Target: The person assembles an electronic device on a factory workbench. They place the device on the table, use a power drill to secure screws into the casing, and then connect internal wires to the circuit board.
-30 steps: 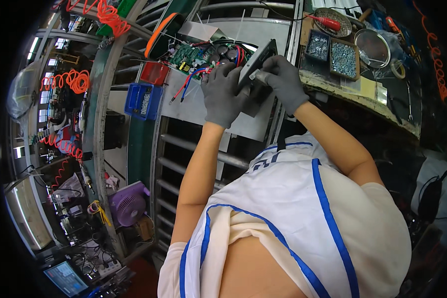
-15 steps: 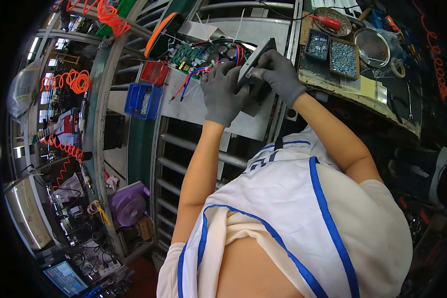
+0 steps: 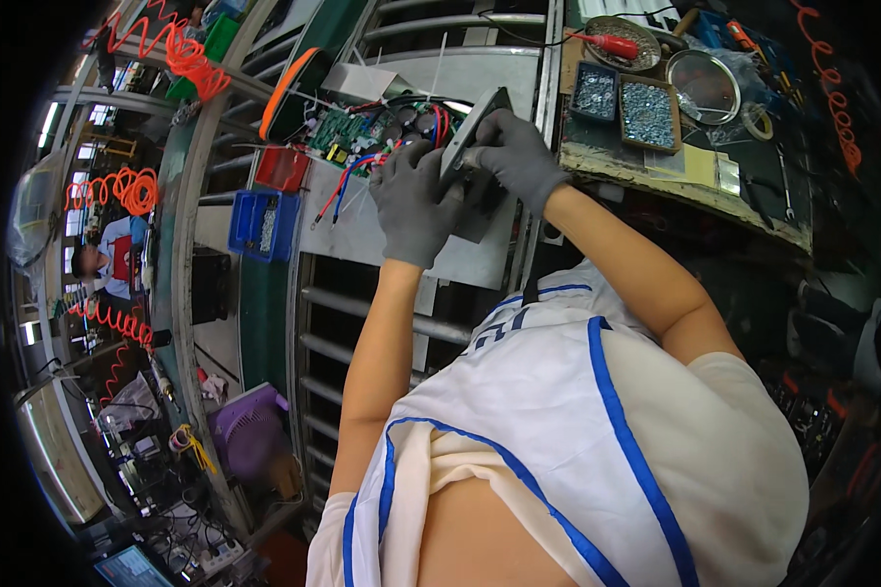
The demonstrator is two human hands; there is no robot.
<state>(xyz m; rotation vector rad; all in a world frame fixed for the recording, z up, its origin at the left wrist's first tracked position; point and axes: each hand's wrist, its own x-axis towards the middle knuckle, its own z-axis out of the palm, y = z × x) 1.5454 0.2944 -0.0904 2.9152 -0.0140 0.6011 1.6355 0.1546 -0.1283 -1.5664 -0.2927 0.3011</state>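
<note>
A flat dark-grey metal plate (image 3: 473,132) stands tilted between my gloved hands. My left hand (image 3: 411,207), in a grey glove, closes on its lower left edge, with its fingertips close to red and blue wires (image 3: 341,192). Gripping the plate's right side is my right hand (image 3: 517,161), also gloved in grey, its fingers bent at the upper part. A green circuit board (image 3: 341,129) with tall components lies just beyond my left hand. Below the plate, a dark block-like part is mostly hidden by my hands. A pale sheet (image 3: 470,259) lies under all this, over metal rollers.
At the right, a worn bench (image 3: 675,186) bears bins of small hardware (image 3: 648,114), a red-handled screwdriver (image 3: 612,45) and a round dish (image 3: 703,88). Left of the board are a red bin (image 3: 282,168), a blue bin (image 3: 264,225) and an orange-rimmed round object (image 3: 289,93). Another person (image 3: 117,259) is far left.
The whole view has shifted, so the scene sits slightly further left. Both hands keep their hold on the plate, with only slight finger movement. A person at far left now shows more.
</note>
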